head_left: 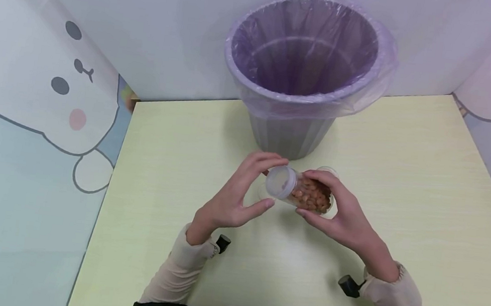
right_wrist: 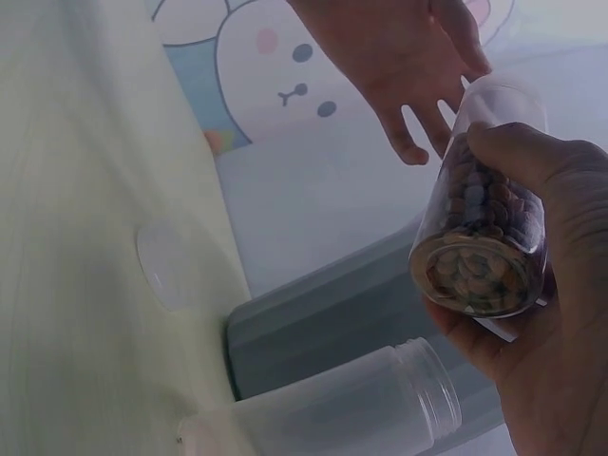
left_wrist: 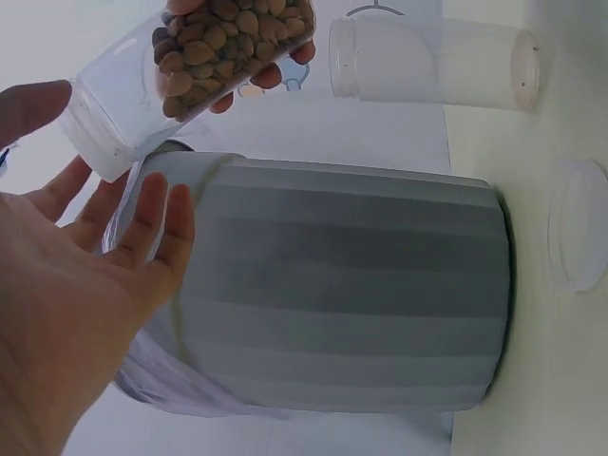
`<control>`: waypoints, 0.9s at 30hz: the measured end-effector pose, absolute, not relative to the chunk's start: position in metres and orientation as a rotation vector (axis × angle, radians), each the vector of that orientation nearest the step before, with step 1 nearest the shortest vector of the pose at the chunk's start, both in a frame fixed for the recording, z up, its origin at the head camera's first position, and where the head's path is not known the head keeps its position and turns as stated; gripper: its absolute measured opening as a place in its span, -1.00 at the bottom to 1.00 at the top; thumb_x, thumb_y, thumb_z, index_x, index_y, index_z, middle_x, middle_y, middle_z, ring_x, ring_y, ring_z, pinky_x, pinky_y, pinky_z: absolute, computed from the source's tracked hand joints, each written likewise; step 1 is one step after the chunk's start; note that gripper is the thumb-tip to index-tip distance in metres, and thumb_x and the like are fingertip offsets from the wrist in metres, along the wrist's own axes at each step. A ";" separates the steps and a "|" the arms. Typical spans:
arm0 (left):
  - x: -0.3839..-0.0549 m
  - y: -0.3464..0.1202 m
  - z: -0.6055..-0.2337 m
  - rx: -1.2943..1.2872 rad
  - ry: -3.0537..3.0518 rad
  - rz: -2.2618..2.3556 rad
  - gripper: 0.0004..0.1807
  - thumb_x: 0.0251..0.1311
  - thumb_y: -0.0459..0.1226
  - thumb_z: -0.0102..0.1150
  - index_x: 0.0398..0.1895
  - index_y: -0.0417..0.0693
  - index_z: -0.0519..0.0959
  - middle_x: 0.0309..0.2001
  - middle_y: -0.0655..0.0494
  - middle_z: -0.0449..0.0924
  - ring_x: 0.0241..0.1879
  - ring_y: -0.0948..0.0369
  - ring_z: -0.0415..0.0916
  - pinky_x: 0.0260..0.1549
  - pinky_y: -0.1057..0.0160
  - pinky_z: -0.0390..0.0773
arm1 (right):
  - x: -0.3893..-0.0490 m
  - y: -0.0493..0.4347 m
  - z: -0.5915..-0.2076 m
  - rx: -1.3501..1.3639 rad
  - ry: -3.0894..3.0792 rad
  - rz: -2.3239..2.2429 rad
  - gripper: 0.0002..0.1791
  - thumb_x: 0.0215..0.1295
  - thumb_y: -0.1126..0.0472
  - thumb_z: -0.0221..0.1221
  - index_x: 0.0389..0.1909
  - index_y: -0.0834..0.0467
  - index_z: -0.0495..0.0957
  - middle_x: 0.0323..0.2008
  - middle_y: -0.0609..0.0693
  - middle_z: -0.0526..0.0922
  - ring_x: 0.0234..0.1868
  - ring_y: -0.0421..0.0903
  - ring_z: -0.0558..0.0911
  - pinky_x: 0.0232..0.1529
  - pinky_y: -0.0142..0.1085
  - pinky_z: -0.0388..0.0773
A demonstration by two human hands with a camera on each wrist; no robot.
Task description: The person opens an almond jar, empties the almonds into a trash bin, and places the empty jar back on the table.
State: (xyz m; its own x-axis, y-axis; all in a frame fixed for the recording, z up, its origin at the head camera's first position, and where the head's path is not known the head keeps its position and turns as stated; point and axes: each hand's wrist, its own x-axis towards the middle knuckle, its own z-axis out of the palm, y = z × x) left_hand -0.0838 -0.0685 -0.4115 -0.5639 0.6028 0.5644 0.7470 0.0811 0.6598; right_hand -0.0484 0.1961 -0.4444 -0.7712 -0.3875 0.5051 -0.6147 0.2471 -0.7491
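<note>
My right hand (head_left: 347, 217) grips a clear jar (head_left: 311, 195) part filled with brown, almond-like nuts (left_wrist: 214, 52), thumb on one side and fingers on the other. The jar is tilted in the air over the table, its whitish lid end (head_left: 279, 182) pointing left. Around that end my left hand (head_left: 233, 197) is spread, thumb and fingers apart and straight, close beside the lid end. An empty clear jar (left_wrist: 427, 62) stands uncapped on the table, mostly hidden behind the right hand in the head view. A loose translucent lid (left_wrist: 578, 223) lies on the table.
A tall grey bin (head_left: 290, 133) with a purple plastic liner (head_left: 371, 86) stands at the table's back, just beyond the hands. White wall panels rise behind and beside the pale wooden table (head_left: 168, 189). Cartoon bears (head_left: 77, 73) are printed on the side panels.
</note>
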 end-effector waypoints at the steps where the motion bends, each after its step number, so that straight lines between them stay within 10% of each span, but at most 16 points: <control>1: -0.084 -0.069 -0.412 -1.379 -2.199 -1.492 -0.27 0.14 -0.39 0.30 0.43 -0.30 0.35 0.36 -0.20 0.39 0.34 -0.01 0.34 0.21 0.06 0.53 | -0.049 0.196 -0.445 0.947 -2.295 1.539 -0.20 0.13 0.29 0.54 0.37 0.32 0.40 0.19 0.12 0.59 0.16 -0.22 0.53 0.12 -0.54 0.48; 10: -0.082 -0.069 -0.415 -1.319 -2.210 -1.509 -0.31 0.16 -0.33 0.35 0.40 -0.26 0.41 0.27 -0.19 0.41 0.23 0.02 0.39 0.17 0.08 0.56 | -0.048 0.195 -0.445 0.947 -2.286 1.492 -0.22 0.36 -0.13 0.32 0.36 0.33 0.41 0.18 0.15 0.59 0.14 -0.23 0.53 0.06 -0.55 0.48; 22: -0.084 -0.067 -0.420 -1.242 -2.243 -1.468 -0.24 0.39 0.23 0.17 0.35 -0.20 0.46 0.20 -0.11 0.50 0.18 0.06 0.43 0.14 0.14 0.57 | -0.045 0.194 -0.445 0.931 -2.300 1.472 -0.22 0.34 -0.14 0.34 0.36 0.32 0.42 0.19 0.15 0.59 0.17 -0.22 0.53 0.13 -0.57 0.46; 27: -0.084 -0.068 -0.419 -1.284 -2.220 -1.461 -0.21 0.40 0.09 0.25 0.47 -0.26 0.34 0.24 -0.16 0.45 0.24 0.02 0.41 0.15 0.10 0.56 | -0.047 0.194 -0.446 0.938 -2.280 1.475 -0.22 0.35 -0.14 0.33 0.36 0.33 0.42 0.19 0.15 0.59 0.17 -0.22 0.53 0.12 -0.56 0.46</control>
State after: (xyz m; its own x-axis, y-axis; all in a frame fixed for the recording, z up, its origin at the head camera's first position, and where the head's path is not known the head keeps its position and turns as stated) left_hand -0.0837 -0.0682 -0.4187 -0.6072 0.5549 0.5687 0.7417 0.1393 0.6561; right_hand -0.0467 0.1937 -0.4464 -0.7547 -0.3730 0.5398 -0.6453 0.2730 -0.7135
